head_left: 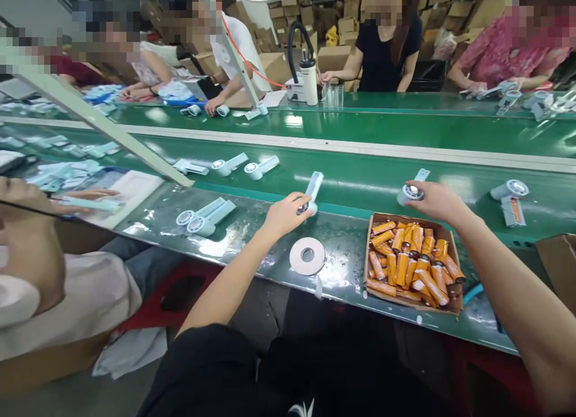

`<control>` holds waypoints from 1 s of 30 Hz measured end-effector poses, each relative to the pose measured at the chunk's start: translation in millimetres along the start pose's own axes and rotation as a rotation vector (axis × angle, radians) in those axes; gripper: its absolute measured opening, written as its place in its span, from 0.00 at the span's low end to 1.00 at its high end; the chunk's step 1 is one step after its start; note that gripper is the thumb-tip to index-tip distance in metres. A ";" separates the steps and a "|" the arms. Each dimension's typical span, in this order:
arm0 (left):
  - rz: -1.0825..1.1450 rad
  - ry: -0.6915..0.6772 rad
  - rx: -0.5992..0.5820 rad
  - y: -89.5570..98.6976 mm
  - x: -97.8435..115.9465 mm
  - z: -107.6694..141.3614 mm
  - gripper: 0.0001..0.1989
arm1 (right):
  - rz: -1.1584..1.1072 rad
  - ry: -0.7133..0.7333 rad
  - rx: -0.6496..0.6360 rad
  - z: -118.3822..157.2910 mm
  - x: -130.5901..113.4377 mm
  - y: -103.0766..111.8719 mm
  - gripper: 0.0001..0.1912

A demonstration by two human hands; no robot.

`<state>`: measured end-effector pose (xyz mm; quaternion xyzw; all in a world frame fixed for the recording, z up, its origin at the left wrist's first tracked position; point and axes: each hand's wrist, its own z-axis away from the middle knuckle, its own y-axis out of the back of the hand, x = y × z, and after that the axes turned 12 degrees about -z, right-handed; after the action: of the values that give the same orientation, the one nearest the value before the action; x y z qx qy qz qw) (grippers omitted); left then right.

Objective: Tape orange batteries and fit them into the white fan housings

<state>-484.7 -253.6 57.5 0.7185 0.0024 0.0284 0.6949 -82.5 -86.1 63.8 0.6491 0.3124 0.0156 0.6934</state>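
Note:
My left hand point(288, 213) is closed round the head of a light blue handheld fan point(315, 184), whose handle points away from me at the belt's near edge. Further right, my right hand point(438, 201) grips the round head of a second handheld fan point(405, 195) over the green belt, its handle also pointing away. Below and between my hands sits a shallow cardboard box point(368, 267) of orange-wrapped batteries point(407, 258). A roll of white tape point(294, 258) lies flat on the table near my left forearm.
Two fans point(204, 225) lie on the table to the left, and several more ride on the green belt point(360, 183). Another fan point(513, 195) with an orange battery in its handle is at the right. A slanted metal post point(135, 147) rises at left. Co-workers sit beside and opposite me.

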 end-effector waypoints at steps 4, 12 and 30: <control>-0.164 0.102 -0.129 6.0 -50.4 49.3 0.24 | -0.086 0.363 -0.074 20.2 -79.8 -11.6 0.27; -0.165 -0.410 -0.117 -9.6 -19.9 95.7 0.29 | 0.137 0.317 -0.387 29.8 -140.1 -38.4 0.29; 0.243 -0.374 0.602 -35.5 11.6 147.5 0.16 | -0.444 0.399 -0.355 209.7 -170.6 -65.5 0.17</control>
<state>-465.3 -399.2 17.7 0.8784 -0.2016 -0.0228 0.4327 -149.8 -356.0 66.7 0.4186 0.5680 0.0452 0.7072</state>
